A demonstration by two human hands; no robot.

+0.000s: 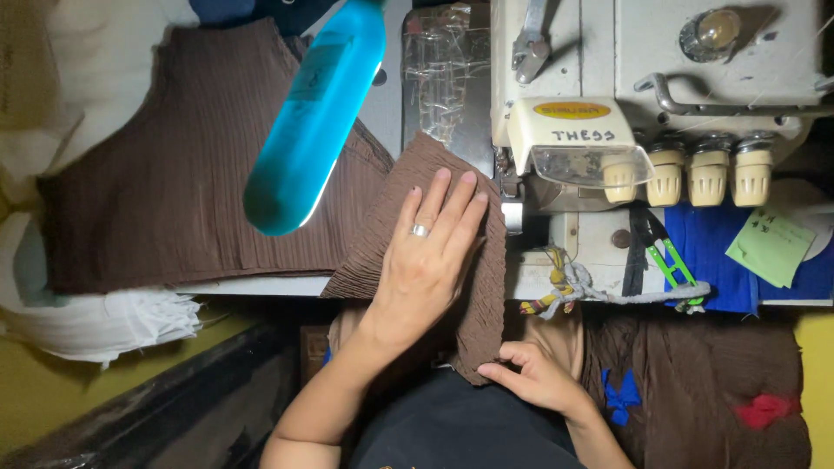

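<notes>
A piece of brown ribbed fabric point(417, 161) lies on the sewing table and hangs over its front edge. My left hand point(430, 247), with a ring on one finger, presses flat on it, fingers spread toward the presser foot of the cream overlock sewing machine point(625, 95). Below the table edge, my right hand point(534, 373) pinches the hanging lower corner of the same fabric between thumb and fingers.
A stack of brown ribbed fabric point(174, 174) covers the table's left, white cloth point(95, 317) under it. A bright blue lamp tube point(317, 113) hangs above. Green snips point(673, 265), a green note point(769, 247), blue cloth and a rag tie sit right of the machine.
</notes>
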